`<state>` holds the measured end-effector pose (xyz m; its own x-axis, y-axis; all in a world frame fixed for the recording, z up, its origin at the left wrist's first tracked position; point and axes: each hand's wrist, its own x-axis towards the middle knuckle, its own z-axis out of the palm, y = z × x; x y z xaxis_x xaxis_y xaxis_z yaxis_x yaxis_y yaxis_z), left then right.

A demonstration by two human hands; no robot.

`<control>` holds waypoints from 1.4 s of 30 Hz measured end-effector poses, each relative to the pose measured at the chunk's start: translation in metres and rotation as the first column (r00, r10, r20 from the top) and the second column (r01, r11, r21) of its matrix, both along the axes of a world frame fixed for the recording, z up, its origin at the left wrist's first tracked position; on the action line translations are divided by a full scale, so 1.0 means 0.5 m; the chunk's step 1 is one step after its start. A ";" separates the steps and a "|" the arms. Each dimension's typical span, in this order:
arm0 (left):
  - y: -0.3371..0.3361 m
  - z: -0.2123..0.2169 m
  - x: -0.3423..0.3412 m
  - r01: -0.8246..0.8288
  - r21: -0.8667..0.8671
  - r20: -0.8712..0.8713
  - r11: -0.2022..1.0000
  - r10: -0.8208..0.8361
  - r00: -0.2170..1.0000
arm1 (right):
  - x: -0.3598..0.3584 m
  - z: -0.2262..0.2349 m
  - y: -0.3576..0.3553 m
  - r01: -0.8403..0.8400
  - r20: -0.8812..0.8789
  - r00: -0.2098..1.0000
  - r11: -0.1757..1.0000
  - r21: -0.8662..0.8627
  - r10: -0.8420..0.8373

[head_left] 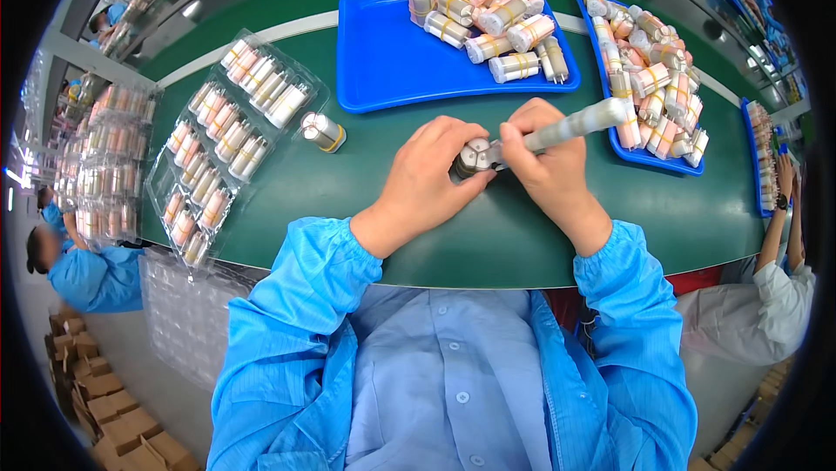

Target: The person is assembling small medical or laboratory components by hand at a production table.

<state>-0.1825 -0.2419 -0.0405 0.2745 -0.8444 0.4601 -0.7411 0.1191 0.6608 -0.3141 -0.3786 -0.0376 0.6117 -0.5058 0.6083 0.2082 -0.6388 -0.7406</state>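
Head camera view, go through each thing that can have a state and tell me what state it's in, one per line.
Left hand: closed around a small bundle.
Right hand: gripping a grey pen-shaped tool.
Small bundle: held between both hands.
Clear blister tray: mostly filled.
Near blue tray: partly filled, bundles piled at its far end.
Right blue tray: heaped full.
Loose bundle: lying on its side.

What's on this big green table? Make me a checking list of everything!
Surface: green table, curved front edge.
Job's things: left hand grips a small cylinder bundle; right hand presses a grey pen-like tool against it.
Clutter: lone banded bundle; clear blister tray filled with cylinders; two blue trays heaped with banded bundles.
Grippers: both hands closed.
Cables: nothing seen.
Surroundings: co-workers' sleeves either side; cardboard boxes on floor.
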 end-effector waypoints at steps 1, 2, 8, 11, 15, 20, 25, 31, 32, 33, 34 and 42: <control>0.004 -0.003 -0.002 0.010 -0.007 -0.020 1.000 -0.011 1.000 | -0.003 0.005 -0.002 0.014 -0.005 1.000 1.000 0.024 -0.014; 0.007 -0.006 -0.004 0.021 -0.014 -0.040 1.000 -0.022 0.999 | -0.006 0.016 -0.006 0.029 -0.011 1.000 0.998 0.047 -0.029; 0.011 -0.010 -0.005 0.113 0.093 -0.192 0.989 -0.094 0.977 | -0.003 0.009 -0.007 -0.027 -0.034 0.999 1.000 0.015 0.027; 0.011 -0.005 -0.008 0.114 0.111 -0.215 0.987 -0.088 0.973 | -0.004 0.005 -0.009 -0.014 -0.090 0.996 1.000 -0.019 0.012; 0.008 -0.009 -0.008 0.095 0.085 -0.124 0.992 -0.084 0.989 | -0.004 -0.002 -0.004 -0.018 -0.119 0.993 1.000 -0.005 0.018; 0.001 -0.010 -0.009 -0.069 0.151 0.093 0.986 0.056 0.994 | -0.003 -0.002 -0.003 -0.010 -0.096 0.995 0.999 0.044 0.014; 0.003 -0.023 -0.007 0.034 0.042 -0.182 0.999 -0.026 0.983 | -0.008 0.026 -0.011 0.036 -0.046 0.998 0.992 0.123 -0.030; 0.002 -0.014 -0.004 0.121 0.065 -0.271 0.991 -0.099 0.957 | 0.005 -0.002 -0.019 -0.033 -0.016 0.999 0.999 0.026 0.033; 0.001 -0.014 -0.004 0.123 0.062 -0.270 0.990 -0.102 0.958 | 0.006 -0.004 -0.019 -0.031 -0.028 0.999 0.999 0.025 0.031; 0.000 -0.013 -0.003 0.126 0.068 -0.264 0.990 -0.104 0.959 | 0.006 -0.005 -0.020 -0.029 -0.041 0.999 0.999 0.023 0.030; 0.000 -0.011 -0.002 0.128 0.073 -0.260 0.989 -0.105 0.960 | 0.007 -0.007 -0.019 -0.028 -0.055 0.998 0.999 0.022 0.029; 0.005 -0.019 0.006 0.011 0.013 0.020 1.000 -0.011 1.000 | 0.006 -0.012 -0.016 0.006 -0.138 0.990 1.000 -0.011 -0.007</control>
